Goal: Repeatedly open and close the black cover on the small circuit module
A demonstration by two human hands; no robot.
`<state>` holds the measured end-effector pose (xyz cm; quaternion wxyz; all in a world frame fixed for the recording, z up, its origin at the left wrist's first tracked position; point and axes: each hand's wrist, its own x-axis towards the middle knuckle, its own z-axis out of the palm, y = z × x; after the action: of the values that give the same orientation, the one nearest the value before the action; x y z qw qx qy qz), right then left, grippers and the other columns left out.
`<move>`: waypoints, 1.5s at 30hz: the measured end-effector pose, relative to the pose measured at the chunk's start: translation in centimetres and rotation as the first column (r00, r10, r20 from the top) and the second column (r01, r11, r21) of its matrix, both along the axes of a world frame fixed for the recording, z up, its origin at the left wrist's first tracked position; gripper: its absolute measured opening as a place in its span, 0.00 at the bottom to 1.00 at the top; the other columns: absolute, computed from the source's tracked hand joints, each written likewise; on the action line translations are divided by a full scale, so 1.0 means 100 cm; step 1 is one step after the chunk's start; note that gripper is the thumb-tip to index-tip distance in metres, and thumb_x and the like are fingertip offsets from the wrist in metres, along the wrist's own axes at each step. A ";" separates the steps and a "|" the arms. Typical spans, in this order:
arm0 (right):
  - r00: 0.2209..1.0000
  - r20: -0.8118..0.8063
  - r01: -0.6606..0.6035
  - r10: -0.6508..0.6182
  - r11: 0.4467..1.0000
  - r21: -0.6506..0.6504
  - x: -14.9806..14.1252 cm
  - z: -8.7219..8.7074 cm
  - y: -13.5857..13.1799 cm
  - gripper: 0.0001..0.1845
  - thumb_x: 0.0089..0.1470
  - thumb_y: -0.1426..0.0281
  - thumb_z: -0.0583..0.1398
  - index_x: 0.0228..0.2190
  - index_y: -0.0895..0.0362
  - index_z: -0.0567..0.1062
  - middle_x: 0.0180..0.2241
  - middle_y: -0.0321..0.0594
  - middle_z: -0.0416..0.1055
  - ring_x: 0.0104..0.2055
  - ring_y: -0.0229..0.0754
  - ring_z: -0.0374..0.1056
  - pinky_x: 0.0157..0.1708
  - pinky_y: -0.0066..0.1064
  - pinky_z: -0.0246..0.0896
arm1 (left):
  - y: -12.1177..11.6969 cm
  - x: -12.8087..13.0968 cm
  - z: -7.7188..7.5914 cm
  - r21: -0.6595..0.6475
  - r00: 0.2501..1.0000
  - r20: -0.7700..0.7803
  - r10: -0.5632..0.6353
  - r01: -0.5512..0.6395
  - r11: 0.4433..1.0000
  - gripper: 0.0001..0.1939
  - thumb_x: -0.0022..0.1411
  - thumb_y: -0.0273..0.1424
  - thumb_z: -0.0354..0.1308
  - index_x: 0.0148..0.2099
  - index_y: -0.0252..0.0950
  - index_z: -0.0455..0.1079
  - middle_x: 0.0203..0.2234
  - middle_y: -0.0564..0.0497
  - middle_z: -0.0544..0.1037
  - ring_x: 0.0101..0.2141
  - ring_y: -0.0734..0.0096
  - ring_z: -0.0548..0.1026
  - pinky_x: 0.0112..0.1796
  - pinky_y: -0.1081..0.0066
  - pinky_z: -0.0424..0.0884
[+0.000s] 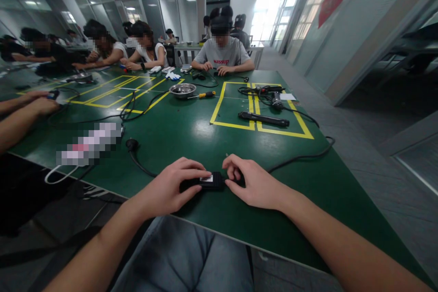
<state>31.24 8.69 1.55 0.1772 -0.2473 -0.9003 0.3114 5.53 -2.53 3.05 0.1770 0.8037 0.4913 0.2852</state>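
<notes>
A small black box with a white label point(216, 181) lies on the green table in front of me, a cord leading from its left side to a black plug point(132, 145). My left hand point(173, 185) grips the box, thumb on the near side and fingers on the far side. At its right end is my right hand point(256, 182), fingers curled, thumb tip near where a cord leaves the box. A tiny light tip shows by the right index finger; what those fingers hold is hidden. A black cord point(297, 157) emerges beyond the right hand.
Yellow tape point(232, 124) frames a black rod-shaped tool point(263, 119) and corded tools point(276, 100). A metal bowl point(182, 91) and a screwdriver point(207, 95) lie further left. A power strip point(91, 143) lies near the left edge. Co-workers sit around; another person's hands point(44, 102) are at left.
</notes>
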 end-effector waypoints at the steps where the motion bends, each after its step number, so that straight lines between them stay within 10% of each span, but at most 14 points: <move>1: 1.000 0.002 0.001 -0.001 1.000 -0.010 0.000 0.000 0.000 0.15 0.59 0.75 0.64 0.48 0.54 0.71 0.33 0.33 0.72 0.33 0.41 0.68 0.36 0.34 0.62 | -0.001 0.001 -0.002 -0.002 1.000 -0.004 -0.007 0.007 1.000 0.19 0.74 0.28 0.60 0.62 0.45 0.80 0.55 0.44 0.82 0.54 0.58 0.80 0.57 0.59 0.76; 22: 0.998 -0.040 -0.054 0.058 0.994 0.093 -0.003 -0.006 -0.002 0.11 0.60 0.68 0.70 0.45 0.54 0.80 0.37 0.38 0.76 0.37 0.44 0.73 0.40 0.35 0.66 | -0.001 0.004 -0.016 0.032 1.000 -0.008 0.020 -0.020 0.999 0.18 0.75 0.29 0.59 0.63 0.45 0.80 0.55 0.43 0.84 0.54 0.55 0.79 0.57 0.54 0.76; 29: 0.998 -0.027 0.050 -0.051 0.998 -0.044 -0.003 -0.008 -0.003 0.28 0.57 0.63 0.71 0.54 0.53 0.66 0.34 0.31 0.72 0.33 0.42 0.68 0.35 0.34 0.61 | -0.001 0.004 -0.022 0.013 0.948 0.201 0.246 -0.254 0.967 0.14 0.73 0.33 0.61 0.59 0.38 0.72 0.52 0.42 0.84 0.51 0.56 0.82 0.54 0.57 0.77; 39: 0.998 -0.058 -0.020 0.023 0.999 0.050 -0.003 -0.003 -0.003 0.08 0.58 0.76 0.65 0.38 0.53 0.73 0.33 0.35 0.73 0.34 0.42 0.68 0.36 0.33 0.63 | 0.009 0.003 -0.028 0.133 0.920 0.069 0.386 -0.392 0.911 0.08 0.73 0.29 0.56 0.45 0.40 0.78 0.59 0.41 0.81 0.59 0.52 0.78 0.61 0.50 0.75; 45: 0.999 -0.033 -0.013 0.016 0.994 0.113 -0.002 -0.005 -0.002 0.08 0.60 0.75 0.65 0.42 0.54 0.77 0.35 0.37 0.76 0.36 0.44 0.72 0.39 0.35 0.66 | -0.004 0.003 -0.020 0.112 0.956 0.013 0.292 -0.291 0.950 0.07 0.72 0.30 0.59 0.44 0.38 0.79 0.40 0.46 0.82 0.42 0.59 0.80 0.45 0.62 0.77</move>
<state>31.06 8.54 1.09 0.2035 -0.2251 -0.9151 0.2656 5.84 -2.97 1.01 0.0863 0.7316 0.5879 0.3341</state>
